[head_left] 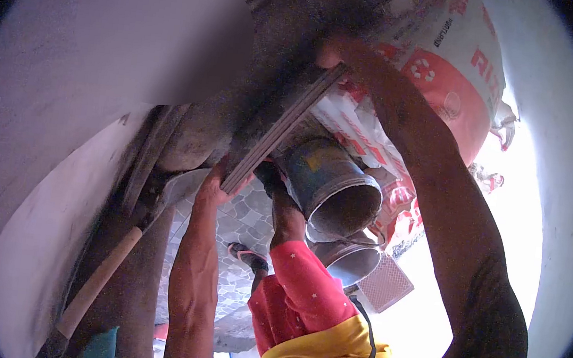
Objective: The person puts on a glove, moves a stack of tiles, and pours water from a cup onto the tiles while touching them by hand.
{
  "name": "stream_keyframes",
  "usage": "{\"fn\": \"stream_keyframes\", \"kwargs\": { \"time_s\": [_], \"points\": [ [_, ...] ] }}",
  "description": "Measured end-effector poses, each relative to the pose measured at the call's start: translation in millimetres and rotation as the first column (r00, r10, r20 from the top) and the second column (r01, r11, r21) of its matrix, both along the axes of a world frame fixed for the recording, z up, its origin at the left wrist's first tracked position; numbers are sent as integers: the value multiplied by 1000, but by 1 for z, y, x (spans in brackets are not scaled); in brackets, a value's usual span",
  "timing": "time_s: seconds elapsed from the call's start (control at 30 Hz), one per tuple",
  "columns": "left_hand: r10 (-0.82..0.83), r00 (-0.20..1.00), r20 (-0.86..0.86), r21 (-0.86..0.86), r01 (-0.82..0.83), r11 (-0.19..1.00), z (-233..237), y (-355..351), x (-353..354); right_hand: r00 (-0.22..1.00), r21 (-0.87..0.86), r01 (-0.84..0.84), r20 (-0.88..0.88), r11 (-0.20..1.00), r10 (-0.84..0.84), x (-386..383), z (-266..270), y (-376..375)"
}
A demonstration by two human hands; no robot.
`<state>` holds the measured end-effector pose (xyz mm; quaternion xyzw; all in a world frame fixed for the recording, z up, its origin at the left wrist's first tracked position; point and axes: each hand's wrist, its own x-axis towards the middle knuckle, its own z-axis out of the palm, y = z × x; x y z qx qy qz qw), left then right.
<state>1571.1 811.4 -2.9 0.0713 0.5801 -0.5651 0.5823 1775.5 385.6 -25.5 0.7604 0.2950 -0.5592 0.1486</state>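
Between my two hands is a long grey layered slab point(282, 131), perhaps a stack of flat tiles, tilted up toward the right. Its edge shows several parallel lines; its broad face lies in shadow. My left hand point(211, 186) is closed around the lower end. At the upper end, my right hand point(332, 52) grips the corner, its fingers partly lost in the dark. Just right of the slab stands a stained bucket point(325, 173), with one of my legs beside it.
Red-and-white cement bags point(450, 88) are piled at the right. A second bucket point(356, 262) and a patterned square panel point(387, 285) are below the first bucket. A shovel point(100, 282) leans at the left. Patterned stone-look flooring point(239, 226) lies underfoot.
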Motion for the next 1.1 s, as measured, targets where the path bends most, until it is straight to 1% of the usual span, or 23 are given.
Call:
{"fn": "stream_keyframes", "kwargs": {
  "time_s": [0.03, 0.1, 0.2, 0.23, 0.27, 0.3, 0.33, 0.4, 0.5, 0.57, 0.6, 0.63, 0.67, 0.73, 0.77, 0.8, 0.87, 0.9, 1.0, 1.03, 1.1],
  "points": [
    [-18, 995, 103, 14, 16, 1000, -3, 1, -6, 998, 12, 63, 18, 998, -64, -5, 3, -2],
    [-50, 953, 299, 54, 35, 998, -2, -6, -22, 990, 36, 131, 54, 991, -133, -16, 9, -5],
    [-102, 943, 316, 217, 33, 976, 7, -10, -35, 980, 77, 165, 98, 983, -172, -27, 23, -4],
    [-140, 941, 307, 246, 64, 967, 7, -9, -39, 978, 89, 165, 112, 982, -175, -29, 26, -6],
    [-177, 937, 302, 268, 95, 959, 3, -13, -40, 978, 89, 161, 120, 983, -171, -32, 21, -9],
    [-213, 932, 293, 289, 126, 949, 1, -15, -43, 977, 91, 160, 129, 983, -171, -29, 35, -1],
    [-206, 932, 299, 283, 119, 952, 3, -16, -44, 977, 89, 153, 133, 984, -164, -33, 24, -8],
    [-185, 929, 320, 270, 97, 958, 3, -16, -49, 977, 93, 135, 151, 986, -149, -33, 22, -11],
    [-262, 925, 276, 357, 155, 921, 3, -18, -67, 962, 167, 116, 225, 979, -152, -43, 29, -9],
    [-263, 928, 262, 394, 146, 908, 7, -16, -82, 959, 201, 69, 257, 977, -121, -52, 43, -4],
    [-265, 929, 257, 409, 143, 901, 10, -16, -86, 994, 50, 12, 110, 999, -17, -44, 49, 1],
    [-245, 912, 330, 372, 114, 921, 17, -12, -93, 983, 46, 97, 152, 994, -103, -43, 57, 9],
    [-253, 905, 342, 382, 113, 917, 26, -10, -101, 974, 70, 129, 178, 989, -140, -49, 66, 16],
    [-264, 893, 365, 411, 100, 906, 46, -1, -116, 981, 149, 47, 178, 988, -74, -71, 75, 18],
    [-330, 891, 313, 427, 178, 887, 16, 12, -147, 984, 175, -3, 177, 985, -28, -81, 87, 27],
    [-295, 895, 334, 438, 129, 889, 32, 17, -149, 985, 204, -62, 168, 977, 28, -93, 86, 25],
    [-223, 901, 373, 454, 32, 891, 80, 19, -165, 978, 246, -183, 142, 952, 151, -119, 92, 33],
    [-294, 906, 305, 483, 119, 868, 55, 30, -199, 968, 271, -245, 129, 931, 217, -129, 96, 40],
    [-225, 883, 411, 541, -37, 840, 134, 46, -221, 910, 329, -413, 106, 849, 402, -153, 106, 64],
    [-202, 878, 435, 562, -88, 823, 152, 52, -233, 882, 355, -465, 111, 811, 457, -161, 110, 74],
    [-203, 859, 469, 609, -149, 779, 173, 59, -271, 880, 360, -470, 121, 805, 460, -175, 123, 94]
  ]
}}
